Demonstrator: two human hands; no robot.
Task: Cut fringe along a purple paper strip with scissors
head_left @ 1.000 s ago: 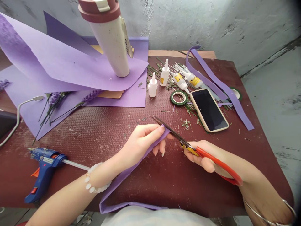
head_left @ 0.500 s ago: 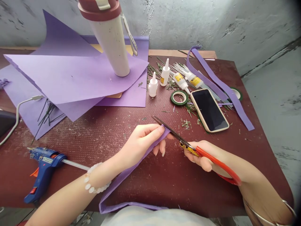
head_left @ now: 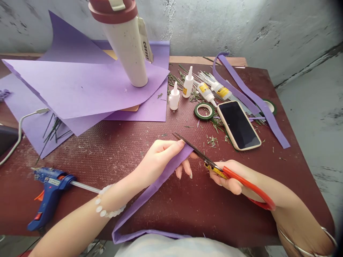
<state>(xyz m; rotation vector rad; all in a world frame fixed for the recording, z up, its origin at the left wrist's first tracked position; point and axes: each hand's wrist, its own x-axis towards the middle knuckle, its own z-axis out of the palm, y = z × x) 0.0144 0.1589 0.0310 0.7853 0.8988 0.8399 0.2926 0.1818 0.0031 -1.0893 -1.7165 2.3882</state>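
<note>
Two-hand trimming step, prob.: L hand (head_left: 158, 157) pinches purple strip (head_left: 168, 168); R hand (head_left: 242, 168) closed round scissors (head_left: 199, 154); next cut needs tension.

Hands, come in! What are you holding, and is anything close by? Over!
Left hand pinching flat purple papery strip. Right hand gripping red-handled metal scissors, blades at strip's end. Blue plastic glue gun off to left.

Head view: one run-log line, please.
left hand: pinches purple strip | right hand: holds red-handled scissors | blades: at strip's end | phone: on table
</note>
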